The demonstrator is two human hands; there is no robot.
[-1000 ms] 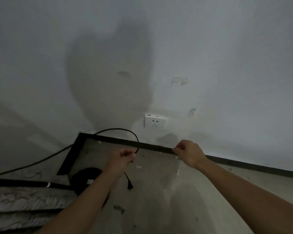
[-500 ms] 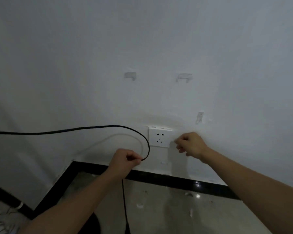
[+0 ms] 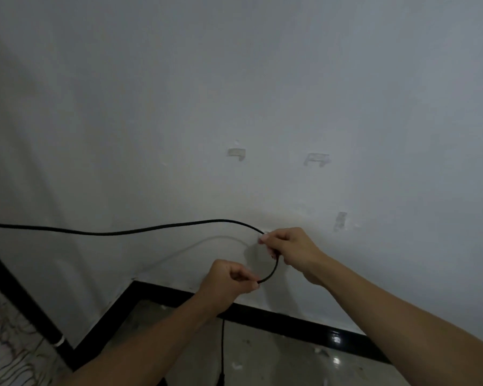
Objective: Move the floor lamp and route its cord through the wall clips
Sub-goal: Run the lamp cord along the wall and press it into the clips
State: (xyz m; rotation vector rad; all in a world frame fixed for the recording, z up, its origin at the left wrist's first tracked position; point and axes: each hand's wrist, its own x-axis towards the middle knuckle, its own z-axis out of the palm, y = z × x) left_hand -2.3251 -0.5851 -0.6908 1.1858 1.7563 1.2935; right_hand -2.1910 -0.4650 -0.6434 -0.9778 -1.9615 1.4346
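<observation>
The thin black cord (image 3: 151, 230) arcs along the white wall (image 3: 234, 79). The left hand (image 3: 229, 280) and right hand (image 3: 290, 250) each pinch it, fingers closed.

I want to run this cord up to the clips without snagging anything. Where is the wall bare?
Bare: the wall from the cord up to the two upper clips, and the stretch between them. Crowded: around the left hand and right hand, which pinch the cord's loop beside the lower clip.
</observation>
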